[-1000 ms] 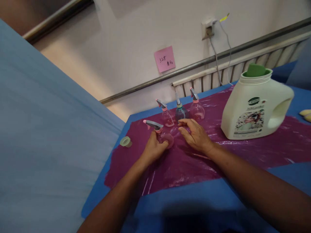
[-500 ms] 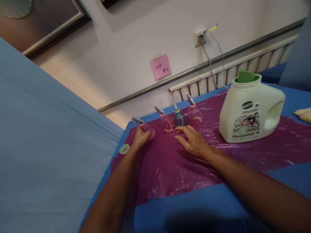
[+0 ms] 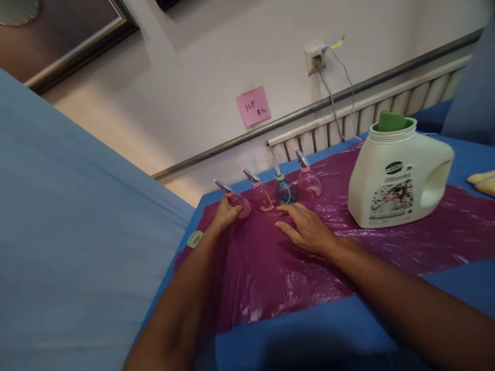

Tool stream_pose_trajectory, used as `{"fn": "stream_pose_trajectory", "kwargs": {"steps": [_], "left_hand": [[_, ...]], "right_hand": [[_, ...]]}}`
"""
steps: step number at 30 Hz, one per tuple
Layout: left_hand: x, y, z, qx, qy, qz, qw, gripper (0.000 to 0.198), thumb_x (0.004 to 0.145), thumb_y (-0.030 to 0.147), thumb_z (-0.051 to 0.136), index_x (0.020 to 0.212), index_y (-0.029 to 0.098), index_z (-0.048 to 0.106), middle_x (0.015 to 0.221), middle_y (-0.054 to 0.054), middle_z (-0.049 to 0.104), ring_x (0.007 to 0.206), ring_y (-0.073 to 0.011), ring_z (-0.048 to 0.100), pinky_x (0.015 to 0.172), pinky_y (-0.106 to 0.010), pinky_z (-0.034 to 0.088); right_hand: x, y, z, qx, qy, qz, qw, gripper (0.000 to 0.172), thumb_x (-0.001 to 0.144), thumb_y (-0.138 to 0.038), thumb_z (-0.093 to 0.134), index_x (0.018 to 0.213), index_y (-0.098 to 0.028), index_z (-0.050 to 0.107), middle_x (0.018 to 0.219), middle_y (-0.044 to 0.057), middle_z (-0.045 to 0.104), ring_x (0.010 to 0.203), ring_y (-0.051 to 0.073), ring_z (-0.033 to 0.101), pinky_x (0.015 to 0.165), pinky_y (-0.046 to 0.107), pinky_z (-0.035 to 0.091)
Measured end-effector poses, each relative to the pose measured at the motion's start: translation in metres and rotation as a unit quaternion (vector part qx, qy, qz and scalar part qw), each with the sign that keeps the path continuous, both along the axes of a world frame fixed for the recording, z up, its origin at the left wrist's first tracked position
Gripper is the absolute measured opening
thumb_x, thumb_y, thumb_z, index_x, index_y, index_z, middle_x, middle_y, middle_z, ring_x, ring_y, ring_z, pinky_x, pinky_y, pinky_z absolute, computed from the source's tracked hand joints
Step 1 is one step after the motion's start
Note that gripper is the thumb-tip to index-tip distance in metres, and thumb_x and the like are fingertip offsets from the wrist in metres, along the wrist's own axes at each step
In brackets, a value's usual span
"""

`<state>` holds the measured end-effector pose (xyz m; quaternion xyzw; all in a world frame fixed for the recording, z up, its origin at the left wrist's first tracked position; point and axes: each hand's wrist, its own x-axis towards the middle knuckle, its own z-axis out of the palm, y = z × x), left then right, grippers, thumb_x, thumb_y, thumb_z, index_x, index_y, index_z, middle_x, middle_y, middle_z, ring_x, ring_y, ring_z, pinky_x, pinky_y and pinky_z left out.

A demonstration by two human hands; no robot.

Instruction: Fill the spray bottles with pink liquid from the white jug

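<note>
My left hand (image 3: 227, 213) is closed around the side of a pink spray bottle (image 3: 242, 205) at the left end of a row, its grey trigger head pointing left. To its right stand another clear pink spray bottle (image 3: 263, 198), a teal spray bottle (image 3: 285, 191) and a third pink spray bottle (image 3: 309, 184). My right hand (image 3: 305, 229) hovers in front of the teal bottle with fingers apart, holding nothing. All the bottles stand on a purple plastic sheet (image 3: 263, 273).
A large white jug (image 3: 398, 180) with a green piece (image 3: 392, 122) in its mouth stands at the right. A pale green cap (image 3: 195, 238) lies near the left edge. A yellow item (image 3: 482, 182) is at far right. Blue cloth (image 3: 77, 232) hangs at the left.
My left hand has shifted the leftmost pink spray bottle slightly right, closer to the one beside it. My right hand has barely moved, its fingers still spread.
</note>
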<state>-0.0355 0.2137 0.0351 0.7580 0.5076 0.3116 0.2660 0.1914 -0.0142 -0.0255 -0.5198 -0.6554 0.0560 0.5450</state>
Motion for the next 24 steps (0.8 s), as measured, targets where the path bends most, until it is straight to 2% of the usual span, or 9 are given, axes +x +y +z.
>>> {"fn": "stream_pose_trajectory", "kwargs": {"steps": [2,4,6,8,10,14,17,20,24], "left_hand": [[0.002,-0.001,-0.002,0.004,0.008,-0.012,1.0,0.061,0.083,0.018,0.08,0.14,0.015,0.06,0.125,-0.013,0.079,0.111,-0.0287,0.077,0.106,-0.044,0.063],[-0.002,-0.004,-0.003,0.021,0.017,-0.021,0.999,0.066,0.084,0.019,0.081,0.147,0.016,0.059,0.14,-0.016,0.077,0.13,-0.0333,0.074,0.118,-0.048,0.059],[-0.014,-0.012,-0.004,0.043,0.031,-0.023,0.998,0.073,0.087,0.024,0.082,0.155,0.018,0.057,0.16,-0.018,0.069,0.157,-0.0389,0.06,0.134,-0.052,0.048],[-0.035,-0.028,-0.008,0.061,0.053,-0.021,0.997,0.078,0.092,0.035,0.08,0.163,0.019,0.054,0.176,-0.019,0.058,0.174,-0.041,0.04,0.145,-0.058,0.033],[-0.066,-0.049,-0.014,0.069,0.083,-0.027,0.994,0.075,0.099,0.048,0.072,0.166,0.019,0.055,0.183,-0.018,0.05,0.177,-0.0392,0.036,0.148,-0.059,0.025],[-0.14,-0.091,-0.032,0.057,0.152,-0.039,0.986,0.079,0.104,0.067,0.063,0.164,0.015,0.06,0.182,-0.02,0.052,0.174,-0.0416,0.043,0.148,-0.064,0.024],[-0.187,-0.102,-0.044,0.042,0.312,-0.068,0.947,0.087,0.113,0.072,0.04,0.176,0.013,0.048,0.189,-0.02,0.04,0.178,-0.0374,0.037,0.147,-0.06,0.029],[-0.211,-0.097,-0.051,0.033,0.368,-0.054,0.928,0.09,0.114,0.073,0.034,0.178,0.011,0.045,0.188,-0.022,0.041,0.178,-0.0385,0.038,0.145,-0.062,0.033],[-0.217,-0.088,-0.052,0.038,0.373,-0.05,0.926,0.09,0.114,0.072,0.034,0.178,0.01,0.046,0.188,-0.022,0.04,0.178,-0.0385,0.037,0.145,-0.064,0.033]], "right_hand": [[0.0,0.0,0.0,-0.001,-0.002,0.002,1.0,0.032,0.112,-0.039,0.069,0.14,-0.024,0.072,0.122,0.015,0.082,0.115,0.035,0.077,0.102,0.055,0.064],[0.0,-0.001,0.0,0.0,-0.006,0.002,1.0,0.032,0.112,-0.038,0.069,0.141,-0.024,0.072,0.123,0.015,0.082,0.116,0.035,0.077,0.103,0.055,0.064],[0.0,-0.001,-0.001,0.007,-0.01,0.0,1.0,0.033,0.112,-0.037,0.069,0.143,-0.025,0.072,0.123,0.014,0.082,0.116,0.034,0.077,0.104,0.055,0.064],[0.0,-0.002,-0.002,0.019,-0.017,-0.001,1.0,0.034,0.113,-0.036,0.068,0.144,-0.024,0.071,0.123,0.014,0.082,0.116,0.034,0.077,0.104,0.054,0.064],[-0.001,-0.002,-0.003,0.029,-0.026,-0.001,0.999,0.035,0.113,-0.036,0.068,0.146,-0.022,0.07,0.123,0.015,0.082,0.114,0.033,0.077,0.102,0.053,0.064],[-0.001,-0.002,-0.006,0.028,-0.039,-0.002,0.999,0.036,0.114,-0.036,0.066,0.146,-0.019,0.07,0.123,0.016,0.081,0.114,0.033,0.077,0.101,0.052,0.064],[0.0,-0.002,-0.008,0.022,-0.036,0.003,0.999,0.036,0.114,-0.037,0.067,0.146,-0.02,0.07,0.122,0.015,0.082,0.114,0.032,0.077,0.103,0.052,0.064],[0.0,-0.002,-0.01,0.014,-0.038,0.004,0.999,0.036,0.114,-0.038,0.066,0.146,-0.021,0.069,0.122,0.015,0.082,0.114,0.032,0.078,0.102,0.053,0.064],[0.001,-0.002,-0.011,0.01,-0.047,0.001,0.999,0.038,0.114,-0.039,0.067,0.146,-0.02,0.068,0.122,0.015,0.082,0.114,0.033,0.078,0.101,0.054,0.064]]}}
